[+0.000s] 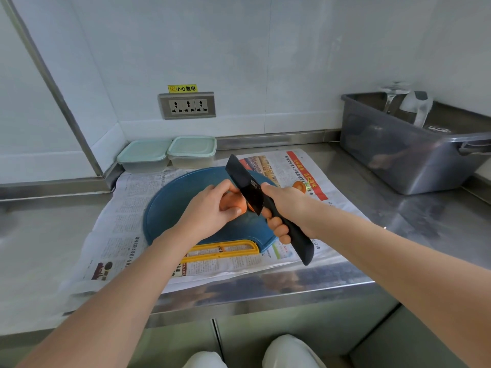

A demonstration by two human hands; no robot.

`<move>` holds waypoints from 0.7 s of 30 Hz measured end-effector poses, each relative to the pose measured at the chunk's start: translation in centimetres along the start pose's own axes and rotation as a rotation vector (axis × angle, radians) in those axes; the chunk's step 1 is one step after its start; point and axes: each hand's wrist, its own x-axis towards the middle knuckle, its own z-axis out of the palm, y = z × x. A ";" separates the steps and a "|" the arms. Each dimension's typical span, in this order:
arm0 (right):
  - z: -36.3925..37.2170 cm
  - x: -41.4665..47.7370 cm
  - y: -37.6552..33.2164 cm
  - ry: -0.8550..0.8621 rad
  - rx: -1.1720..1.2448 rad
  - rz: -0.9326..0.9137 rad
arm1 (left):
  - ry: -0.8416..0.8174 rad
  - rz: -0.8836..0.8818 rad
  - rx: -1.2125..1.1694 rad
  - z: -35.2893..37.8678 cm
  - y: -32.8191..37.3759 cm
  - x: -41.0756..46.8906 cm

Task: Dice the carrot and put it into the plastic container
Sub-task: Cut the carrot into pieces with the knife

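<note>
Grip of left hand (212, 205) snug around carrot (233, 201), seemingly; right hand (285, 205) around knife handle (300, 241).

Left hand (210, 208) curled round carrot (232, 201); right hand (285, 208) just beside it, fisted on knife (245, 185); forearms extended.

My steel counter (377, 187) carries a spread newspaper (125, 216). At the back wall, a lidded plastic container (144, 155) touches a second container (191, 151). A grey tub (398, 158) stands at my right.

Matt black knife (248, 185), brushed steel counter (414, 208) — newsprint paper (127, 208), translucent plastic containers (191, 152)
</note>
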 end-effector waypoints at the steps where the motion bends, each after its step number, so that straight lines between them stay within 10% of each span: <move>1: 0.0 0.0 0.0 0.000 -0.005 0.002 | -0.001 0.000 0.001 0.0 0.0 0.0; 21: 0.8 0.8 -0.9 -0.006 -0.061 0.121 | 0.030 0.036 0.034 0.3 0.2 0.1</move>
